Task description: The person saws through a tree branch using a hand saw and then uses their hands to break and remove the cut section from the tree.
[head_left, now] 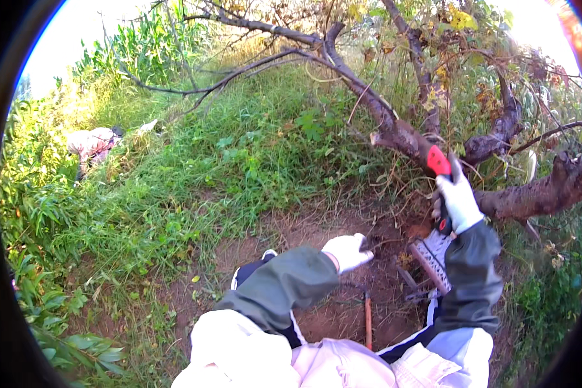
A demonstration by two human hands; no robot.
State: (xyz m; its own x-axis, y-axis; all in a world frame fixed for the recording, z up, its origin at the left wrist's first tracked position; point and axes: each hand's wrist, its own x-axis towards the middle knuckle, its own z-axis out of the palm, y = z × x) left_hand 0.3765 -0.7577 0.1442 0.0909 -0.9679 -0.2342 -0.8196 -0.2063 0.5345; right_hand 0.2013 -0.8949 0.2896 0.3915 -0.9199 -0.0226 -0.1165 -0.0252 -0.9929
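Note:
My right hand (460,200), in a white glove, is closed around the red-and-black handle of what looks like a pruning saw (438,161). The handle is tilted beside a thick brown tree branch (407,139); I cannot make out the blade. My left hand (347,253), also gloved, hangs over bare soil with its fingers partly apart and nothing visible in it. Between my legs, a tool with an orange-brown handle (368,320) lies on the ground. Below my right hand is a patterned, pale and reddish object (431,264) whose kind is unclear.
Bare branches (258,59) spread across the upper middle. A thick, low limb (537,197) reaches in from the right. Grass and weeds (239,161) cover the slope. At far left, another person (94,143) bends among the plants. Dry vines (478,84) tangle around the tree.

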